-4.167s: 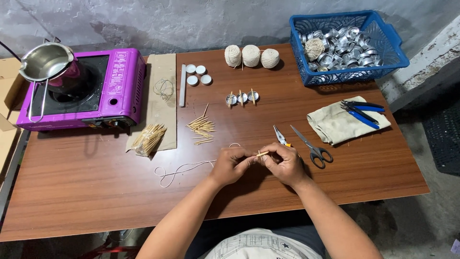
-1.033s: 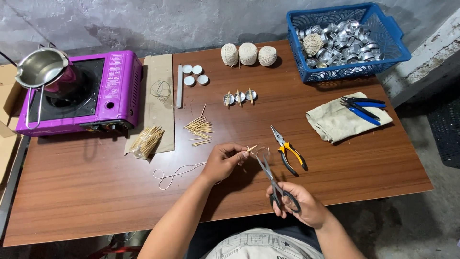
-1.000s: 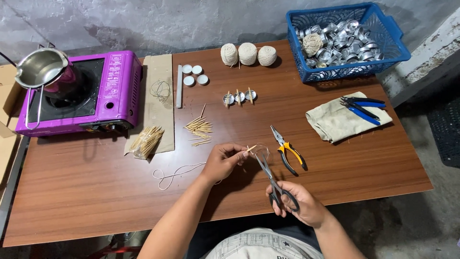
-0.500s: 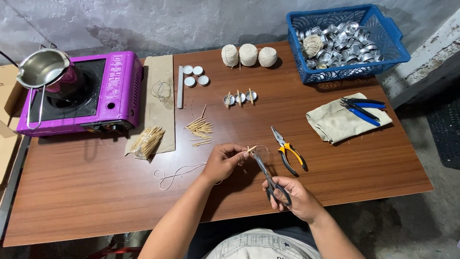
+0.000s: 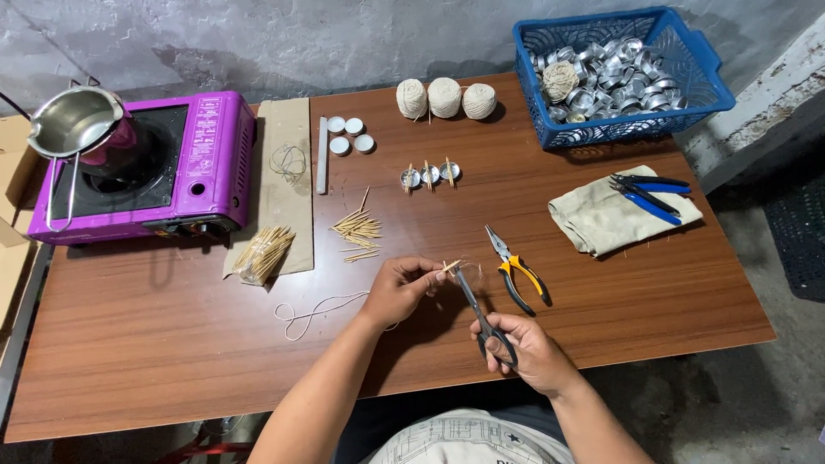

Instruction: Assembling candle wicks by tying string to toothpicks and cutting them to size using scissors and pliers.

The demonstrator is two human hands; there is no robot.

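Nearest to me, my right hand [image 5: 526, 348] is low on the desk [image 5: 155, 344], with its fingers closed through the handles of the dark scissors [image 5: 481, 309]. The blades point up and to the left, and their tips come just beside the small wooden stick [image 5: 449, 268]. My left hand [image 5: 402, 288] has its fingers pinched closed on this stick, and it sits above the middle of the desk. I cannot tell if the blades touch the stick or the thin string at it.

A loop of pale string [image 5: 314, 311] lies on the wood to the left of my left hand. Just to the right of the scissors lie the pliers with yellow handles [image 5: 516, 271].

A little farther I see a loose pile of sticks [image 5: 357, 232] and a bundle of sticks [image 5: 262, 251] on the brown sheet [image 5: 284, 185]. On the right a beige cloth [image 5: 601, 223] carries blue-handled tools [image 5: 649, 191].

Beyond that three small metal cups [image 5: 428, 174] stand in a row, each with a stick in it. At the far edge are three balls of twine [image 5: 445, 97], the blue basket [image 5: 713, 73] with many metal cups, and on the left the purple stove [image 5: 210, 159] with a steel pot [image 5: 73, 125].
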